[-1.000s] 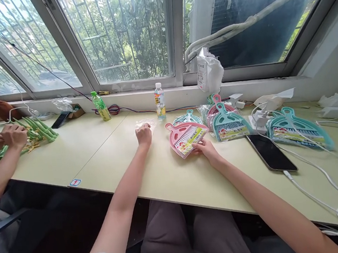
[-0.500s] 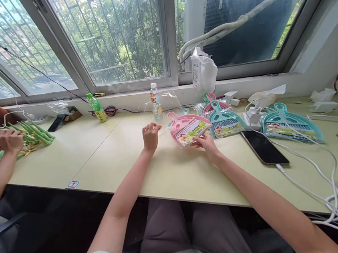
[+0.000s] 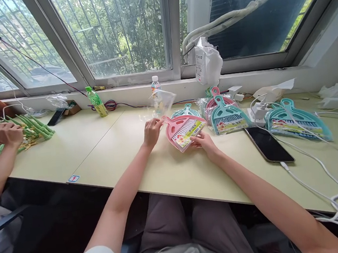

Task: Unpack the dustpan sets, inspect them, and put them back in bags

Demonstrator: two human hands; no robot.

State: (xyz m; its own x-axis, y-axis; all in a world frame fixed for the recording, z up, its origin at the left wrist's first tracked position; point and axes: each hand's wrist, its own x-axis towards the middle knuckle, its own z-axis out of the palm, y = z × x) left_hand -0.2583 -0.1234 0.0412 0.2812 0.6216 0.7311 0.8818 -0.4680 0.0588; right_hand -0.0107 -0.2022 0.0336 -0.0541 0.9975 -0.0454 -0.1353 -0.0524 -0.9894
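A pink dustpan [image 3: 172, 128] with a brush and a printed label card is held tilted just over the table. My left hand [image 3: 153, 132] pinches it at the handle end on the left. At the lower right, my right hand [image 3: 204, 143] grips the label edge between thumb and fingers. Behind the dustpan stands a crumpled clear plastic bag [image 3: 166, 100], partly in front of a bottle. To the right lie a teal dustpan set [image 3: 226, 116] in clear wrap, with pink ones behind it, and another teal stack [image 3: 298, 121].
A phone [image 3: 269, 144] and white cables [image 3: 315, 171] lie at the right. A green bottle [image 3: 96, 102] and a bottle with a white cap [image 3: 155, 85] stand near the window. On the far left, another person's hands [image 3: 8, 134] work beside green stalks [image 3: 37, 126].
My left hand has moved right and closed on the pink dustpan's handle end. The dustpan has shifted slightly left and down. The clear bag now stands higher before the bottle.
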